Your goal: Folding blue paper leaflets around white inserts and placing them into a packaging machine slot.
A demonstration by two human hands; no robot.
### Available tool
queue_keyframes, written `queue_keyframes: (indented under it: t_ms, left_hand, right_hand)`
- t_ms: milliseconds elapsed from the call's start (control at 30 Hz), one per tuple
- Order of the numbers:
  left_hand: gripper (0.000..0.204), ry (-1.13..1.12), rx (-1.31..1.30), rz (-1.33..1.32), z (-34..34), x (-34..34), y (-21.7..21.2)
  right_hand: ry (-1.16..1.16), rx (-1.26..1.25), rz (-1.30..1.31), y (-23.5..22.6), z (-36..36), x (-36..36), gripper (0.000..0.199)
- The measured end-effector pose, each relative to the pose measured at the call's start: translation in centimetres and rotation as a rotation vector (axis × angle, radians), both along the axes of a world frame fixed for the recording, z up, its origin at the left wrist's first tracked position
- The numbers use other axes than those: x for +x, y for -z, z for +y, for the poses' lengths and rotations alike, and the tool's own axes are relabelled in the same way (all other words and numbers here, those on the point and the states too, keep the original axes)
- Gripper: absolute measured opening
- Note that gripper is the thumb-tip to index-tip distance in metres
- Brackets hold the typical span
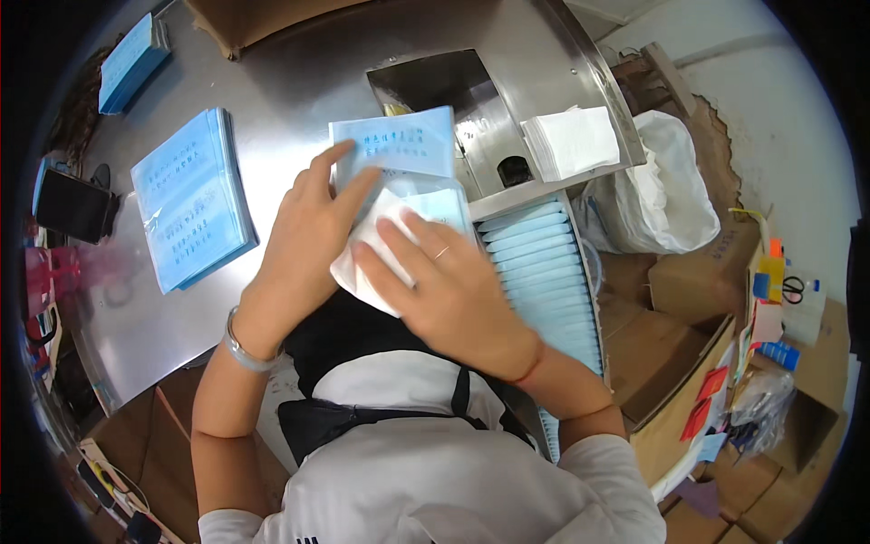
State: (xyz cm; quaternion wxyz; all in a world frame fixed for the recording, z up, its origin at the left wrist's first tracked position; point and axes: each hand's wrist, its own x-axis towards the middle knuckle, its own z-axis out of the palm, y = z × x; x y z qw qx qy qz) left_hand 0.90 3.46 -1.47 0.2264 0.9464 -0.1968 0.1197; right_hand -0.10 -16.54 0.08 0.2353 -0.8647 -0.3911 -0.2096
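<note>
Right now both hands are busy at the centre of the frame, on a steel table [299,100]. The left hand [304,245] lies flat with fingers spread, pressing on a light blue pouch [399,145] printed with dark lettering; it holds the pouch down rather than gripping it. The right hand [435,281] is also open, palm down, fingers resting on a folded white cloth [362,263] that overlaps the lower edge of the pouch. Judging by this, the step in hand looks like sliding or tucking the cloth into the pouch, and the next move would call for keeping the pouch mouth steady with the left fingers while the right hand pushes the cloth squarely in, without crumpling it. As for counts: one pouch and one cloth under the hands; one stack of blue pouches [190,208] at the left of the frame, and another smaller blue stack [131,63] in the upper left corner; one pile of white cloths [571,140] at upper right; one long row of filled blue packs [544,272] running down just right of the hands, too many and too overlapped to count exactly. A white bag [671,190] sits at the right.
</note>
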Motion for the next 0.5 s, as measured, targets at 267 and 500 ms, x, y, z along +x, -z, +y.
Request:
queue_keyframes:
  t_ms: [267, 500]
  left_hand:
    - [0.057, 0.156, -0.157, 0.02, -6.0, -0.8, -2.7]
    - [0.036, -0.633, 0.153, -0.302, 9.8, -3.8, -1.1]
  right_hand:
    - [0.054, -0.336, 0.335, 3.2, 0.2, 10.0, 0.015]
    - [0.414, 0.307, -0.019, -0.7, -4.4, 7.7, 0.013]
